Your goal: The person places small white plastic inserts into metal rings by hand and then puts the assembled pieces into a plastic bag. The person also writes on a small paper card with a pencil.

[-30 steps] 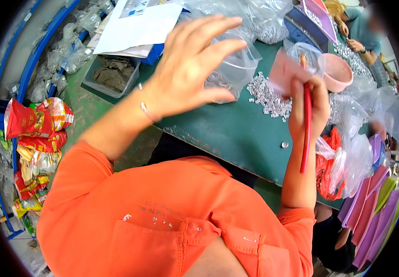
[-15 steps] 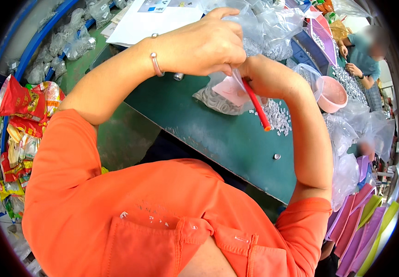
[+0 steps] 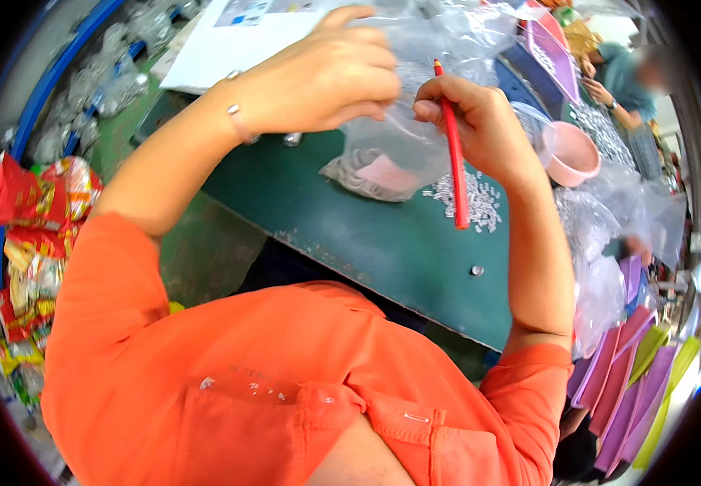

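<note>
A clear plastic bag [image 3: 415, 154] hangs open-topped between my hands, its lower end resting on the green table. Grey ring-like pieces and a pink paper slip [image 3: 387, 172] lie inside it. My left hand [image 3: 330, 81], slightly blurred, is closed at the bag's upper left edge, with one finger pointing away. In my right hand [image 3: 480, 121] is a red pencil [image 3: 454, 154], upright across the fingers, sharpened tip away from me. The right thumb and forefinger meet at the bag's upper right edge. Small silvery pieces [image 3: 480, 202] lie in a loose pile behind the pencil's lower end.
Paper sheets [image 3: 205, 57], more filled clear bags [image 3: 464, 40], a blue bin [image 3: 529, 77] and a pink bowl [image 3: 573, 154] surround the green table [image 3: 350, 235]. One small metal piece [image 3: 477, 270] lies near its front. Another person [image 3: 622, 89] works at far right.
My hands have moved apart and the bag's top has spread between them. The red pencil has swung from a slant to nearly upright. The whole view has shifted slightly.
</note>
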{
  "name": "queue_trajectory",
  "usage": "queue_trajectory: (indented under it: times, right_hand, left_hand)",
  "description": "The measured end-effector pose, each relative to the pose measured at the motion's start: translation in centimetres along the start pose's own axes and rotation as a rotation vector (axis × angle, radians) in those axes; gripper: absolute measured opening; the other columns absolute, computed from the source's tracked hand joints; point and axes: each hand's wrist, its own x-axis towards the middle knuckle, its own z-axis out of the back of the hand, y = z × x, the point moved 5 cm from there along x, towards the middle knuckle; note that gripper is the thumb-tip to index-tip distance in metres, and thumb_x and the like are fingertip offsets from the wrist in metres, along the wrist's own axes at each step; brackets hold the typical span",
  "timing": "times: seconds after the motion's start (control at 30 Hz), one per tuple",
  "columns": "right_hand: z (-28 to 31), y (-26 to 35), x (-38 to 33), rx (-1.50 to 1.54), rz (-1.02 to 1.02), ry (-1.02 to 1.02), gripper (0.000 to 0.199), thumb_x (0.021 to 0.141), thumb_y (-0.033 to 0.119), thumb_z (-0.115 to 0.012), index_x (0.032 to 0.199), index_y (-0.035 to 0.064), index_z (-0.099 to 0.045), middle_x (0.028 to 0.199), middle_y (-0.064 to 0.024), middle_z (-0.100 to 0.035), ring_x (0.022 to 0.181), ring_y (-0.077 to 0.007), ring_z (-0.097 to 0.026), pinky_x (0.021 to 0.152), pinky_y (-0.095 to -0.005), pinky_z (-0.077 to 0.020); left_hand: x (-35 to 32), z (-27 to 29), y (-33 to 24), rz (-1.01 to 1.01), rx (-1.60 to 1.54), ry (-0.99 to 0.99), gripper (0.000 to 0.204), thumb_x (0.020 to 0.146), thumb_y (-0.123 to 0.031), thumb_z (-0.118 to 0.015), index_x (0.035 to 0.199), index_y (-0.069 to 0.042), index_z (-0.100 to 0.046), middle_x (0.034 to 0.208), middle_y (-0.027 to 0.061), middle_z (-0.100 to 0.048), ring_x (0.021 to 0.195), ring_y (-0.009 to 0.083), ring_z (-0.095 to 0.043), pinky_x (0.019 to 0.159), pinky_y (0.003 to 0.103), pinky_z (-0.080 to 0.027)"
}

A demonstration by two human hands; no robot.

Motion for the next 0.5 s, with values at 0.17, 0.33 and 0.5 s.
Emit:
queue_trajectory:
  times: [0.17, 0.33, 0.5]
  right_hand:
    - [0.3, -1.8, -4.5, 0.088, -0.028, -0.155, 0.054, 0.071, 0.032, -0.086, 0.108, 0.0018, -0.059, 0.121, -0.0148, -0.066, 0.116, -0.0245, -0.060, 0.096, -0.0358, -0.0459]
    - [-2.5, -3.3, -7.1, 0.306, -0.317, -0.527, 0.044, 0.071, 0.020, -0.087, 0.099, 0.0000, -0.059, 0.079, -0.0109, -0.060, 0.069, -0.0167, -0.055, 0.067, -0.0322, -0.0488]
    - [-3.2, -2.8, -8.6, 0.651, -0.315, -0.722, 0.032, 0.076, 0.006, -0.081, 0.098, 0.0020, -0.058, 0.087, -0.0047, -0.063, 0.079, -0.0108, -0.059, 0.073, -0.0272, -0.0509]
  left_hand:
    - [-2.3, -1.4, 2.0, 0.336, -0.305, -0.079, 0.019, 0.077, -0.010, -0.074, 0.090, -0.004, -0.062, 0.112, 0.0115, -0.059, 0.110, 0.0295, -0.055, 0.096, 0.035, -0.041]
    - [-4.6, -4.1, 3.3, 0.669, -0.598, -0.157, 0.010, 0.083, -0.003, -0.071, 0.090, 0.001, -0.066, 0.086, 0.0026, -0.064, 0.074, 0.0090, -0.055, 0.068, 0.023, -0.045]
    - [-6.5, -3.9, 2.1, 0.793, -0.713, -0.368, 0.023, 0.084, 0.004, -0.069, 0.106, 0.002, -0.064, 0.091, 0.0037, -0.065, 0.082, 0.0098, -0.060, 0.077, 0.021, -0.047]
